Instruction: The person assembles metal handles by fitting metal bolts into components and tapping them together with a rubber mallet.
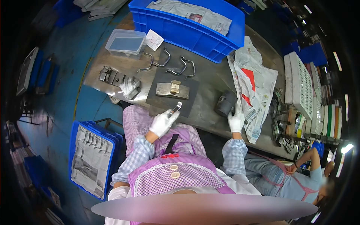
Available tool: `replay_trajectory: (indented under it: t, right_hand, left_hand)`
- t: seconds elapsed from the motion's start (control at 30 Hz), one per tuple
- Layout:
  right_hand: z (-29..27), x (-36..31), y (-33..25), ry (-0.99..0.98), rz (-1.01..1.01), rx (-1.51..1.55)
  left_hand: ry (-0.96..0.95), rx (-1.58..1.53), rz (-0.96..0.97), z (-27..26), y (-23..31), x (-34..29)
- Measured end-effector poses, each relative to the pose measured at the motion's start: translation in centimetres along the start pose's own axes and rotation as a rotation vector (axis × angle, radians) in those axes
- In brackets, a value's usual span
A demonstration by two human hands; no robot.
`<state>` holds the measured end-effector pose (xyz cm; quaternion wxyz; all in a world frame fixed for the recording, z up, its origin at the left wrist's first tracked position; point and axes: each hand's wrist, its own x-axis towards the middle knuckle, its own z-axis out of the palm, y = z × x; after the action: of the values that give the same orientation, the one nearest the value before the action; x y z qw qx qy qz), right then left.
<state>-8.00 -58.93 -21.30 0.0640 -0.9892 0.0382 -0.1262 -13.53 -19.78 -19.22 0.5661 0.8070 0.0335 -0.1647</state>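
Note:
My left hand (pixel 163 123), in a white glove, is closed on a shiny bent metal piece (pixel 176 108) that points up and away over the table's near edge. Just beyond it, a curved metal plate with a small brass-coloured block (pixel 174 89) lies on a dark mat (pixel 192 103). My right hand (pixel 236 121), also gloved, has its thumb and fingers apart at the left edge of a white plastic bag (pixel 258 88) with red patches. Beside those fingers sits a dark grey cylindrical object (pixel 225 103). Several bent metal rods (pixel 186 66) lie farther back.
A large blue crate (pixel 180 32) holding plastic wrapping stands at the back. On the left are a clear plastic tub (pixel 125 42), a metal fixture (pixel 108 75) and a crumpled glove (pixel 130 87). A blue bin (pixel 93 157) lined with newspaper is lower left. Another person (pixel 288 176) sits at right.

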Motion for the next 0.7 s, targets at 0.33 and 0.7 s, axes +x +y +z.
replay_trajectory:
  t: [0.33,0.7]
  right_hand:
    - [-0.5,3.2,-5.7,-0.424,0.203,0.677]
    - [-16.3,0.2,-11.2,-0.856,-0.561,0.146]
  left_hand:
    - [0.424,0.575,0.442,-7.1,4.0,-2.8]
    - [0.292,0.557,0.169,-5.4,0.2,3.3]
